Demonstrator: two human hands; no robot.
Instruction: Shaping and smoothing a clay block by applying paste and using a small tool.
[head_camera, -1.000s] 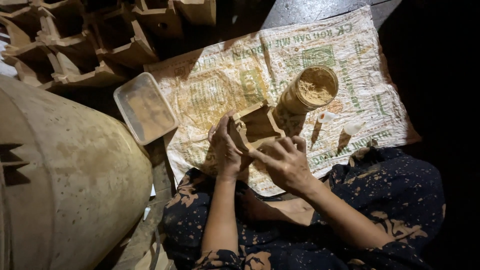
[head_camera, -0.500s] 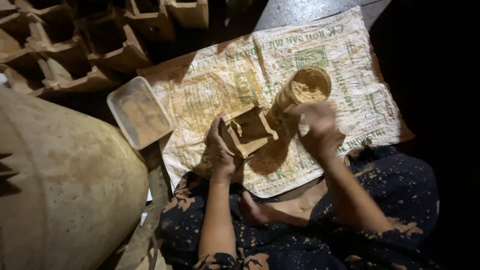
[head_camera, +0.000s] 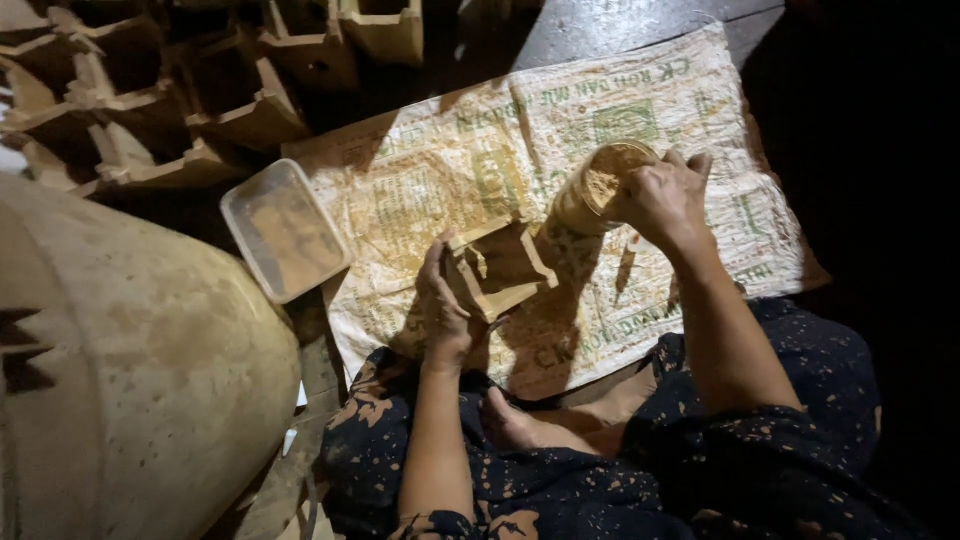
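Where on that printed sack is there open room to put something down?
The woven printed sack lies bare between the clear plastic tub and the square clay pot held in the left hand. Its far right corner, beyond the right hand on the round clay-filled cup, is bare too. The stacked clay pots crowd the top left.

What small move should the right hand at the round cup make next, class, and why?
Probably dip the fingers into the cup and carry some of its tan paste back to the clay box. The right hand rests at the cup's rim, away from the box, while the left hand holds the box tilted above the printed sack, its open side facing up.
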